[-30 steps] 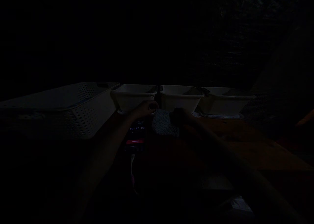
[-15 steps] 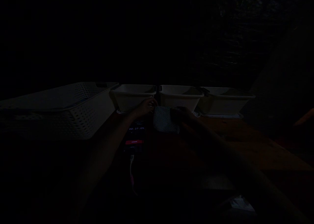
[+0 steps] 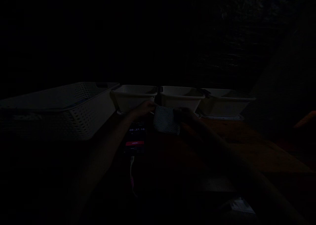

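A small light-grey piece with a coarse knitted or mesh texture, like a scrubbing cloth (image 3: 166, 120), hangs between my hands above the dark table. My left hand (image 3: 147, 107) has its fingers closed at the upper left corner of the cloth. At its upper right edge, my right hand (image 3: 185, 114) is closed on it too, though deep shadow hides most of the fingers. Below my left wrist lies a phone (image 3: 135, 136) with a lit timer and a red button.
Left stands a large white perforated basket (image 3: 98, 111). Three white tubs, a left one (image 3: 134, 100), a middle one (image 3: 182, 100) and a right one (image 3: 225, 105), line the table's back. A cable (image 3: 131, 167) runs from the phone. Something pale (image 3: 242, 205) lies at the lower right.
My left hand's fingers have closed down on the cloth's corner. The cloth has tilted slightly, its lower right corner shifting a little. The phone's timer has advanced.
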Demonstrator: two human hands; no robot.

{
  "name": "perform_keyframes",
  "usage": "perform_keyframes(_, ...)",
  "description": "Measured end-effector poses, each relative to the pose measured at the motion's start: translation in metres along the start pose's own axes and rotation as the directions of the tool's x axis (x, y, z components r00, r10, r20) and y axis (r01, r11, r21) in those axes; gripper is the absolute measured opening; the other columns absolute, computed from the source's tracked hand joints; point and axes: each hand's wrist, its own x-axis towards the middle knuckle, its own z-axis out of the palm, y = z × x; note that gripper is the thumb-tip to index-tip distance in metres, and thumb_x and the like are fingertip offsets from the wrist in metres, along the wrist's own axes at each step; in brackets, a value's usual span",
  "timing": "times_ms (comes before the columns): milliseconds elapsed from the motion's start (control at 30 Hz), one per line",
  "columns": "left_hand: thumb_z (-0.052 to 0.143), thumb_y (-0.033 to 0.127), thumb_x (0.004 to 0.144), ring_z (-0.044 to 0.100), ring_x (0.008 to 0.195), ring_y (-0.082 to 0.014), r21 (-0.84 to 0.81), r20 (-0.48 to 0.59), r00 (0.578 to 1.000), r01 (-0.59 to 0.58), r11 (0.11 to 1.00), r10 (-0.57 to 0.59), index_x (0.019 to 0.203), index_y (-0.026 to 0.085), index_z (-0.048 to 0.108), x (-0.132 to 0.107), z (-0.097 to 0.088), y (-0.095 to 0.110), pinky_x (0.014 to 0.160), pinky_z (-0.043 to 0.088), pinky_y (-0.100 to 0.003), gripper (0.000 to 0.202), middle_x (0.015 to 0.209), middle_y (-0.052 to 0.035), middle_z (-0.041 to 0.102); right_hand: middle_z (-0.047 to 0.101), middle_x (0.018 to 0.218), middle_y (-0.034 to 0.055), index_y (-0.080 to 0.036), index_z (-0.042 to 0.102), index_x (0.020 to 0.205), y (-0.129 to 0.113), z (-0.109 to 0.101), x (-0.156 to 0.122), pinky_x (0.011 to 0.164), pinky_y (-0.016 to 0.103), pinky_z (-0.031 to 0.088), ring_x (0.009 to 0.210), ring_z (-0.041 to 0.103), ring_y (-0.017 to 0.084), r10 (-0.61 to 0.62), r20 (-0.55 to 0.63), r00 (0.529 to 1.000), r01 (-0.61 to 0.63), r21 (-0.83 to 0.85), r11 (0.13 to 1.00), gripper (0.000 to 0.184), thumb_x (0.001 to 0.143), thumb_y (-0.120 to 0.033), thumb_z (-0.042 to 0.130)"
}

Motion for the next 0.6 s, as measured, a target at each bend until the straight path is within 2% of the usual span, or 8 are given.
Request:
perform_keyframes(167,0.059,0.03,0.072,0.058,0.087,-0.0172,0.025,-0.031,0.999,-0.024,0.999,0.025,0.089,0.013,0.062,-0.004,0.001,0.004,0.083,0.042,-0.033,0.024,0.093,-0.0065,0.064,0.053,0.069,0.0022,-0.01,0.057,0.086,-0.002,0.001,0.0,0.052,0.02,0.038,0.054,0.049,0.007,-0.006,-0.001,1.0,0.006,0.019,1.0,0.047,0.055,-0.042,0.072)
perform_keyframes(367,0.052,0.029,0.077,0.056,0.094,-0.0174,-0.058,0.035,0.999,-0.011,0.998,0.014,0.098,0.014,0.061,-0.005,0.003,0.001,0.086,0.04,-0.032,0.028,0.102,-0.0072,0.062,0.055,0.066,0.0042,-0.01,0.057,0.081,-0.008,0.006,-0.005,0.053,0.02,0.038,0.055,0.049,0.007,-0.043,-0.001,0.999,0.043,-0.015,0.999,0.043,0.058,-0.043,0.07)
perform_keyframes(500,0.047,0.031,0.08,0.058,0.091,-0.0177,-0.127,0.062,0.995,0.079,0.989,-0.072,0.098,0.017,0.062,-0.007,0.005,0.001,0.081,0.042,-0.032,0.028,0.102,-0.0065,0.063,0.056,0.065,0.0061,-0.01,0.057,0.079,-0.009,0.007,-0.006,0.053,0.021,0.04,0.056,0.05,0.009,-0.045,-0.039,0.998,0.043,-0.058,0.997,0.039,0.06,-0.042,0.068)
perform_keyframes(600,0.047,0.039,0.081,0.059,0.087,-0.0183,-0.1,0.046,0.989,0.144,0.984,-0.14,0.099,0.019,0.062,-0.009,0.005,0.002,0.074,0.044,-0.031,0.031,0.098,-0.0067,0.064,0.058,0.069,0.0079,-0.01,0.058,0.08,-0.01,0.007,-0.007,0.054,0.022,0.041,0.058,0.052,0.01,-0.046,-0.047,0.998,0.042,-0.081,0.996,0.037,0.061,-0.041,0.068)
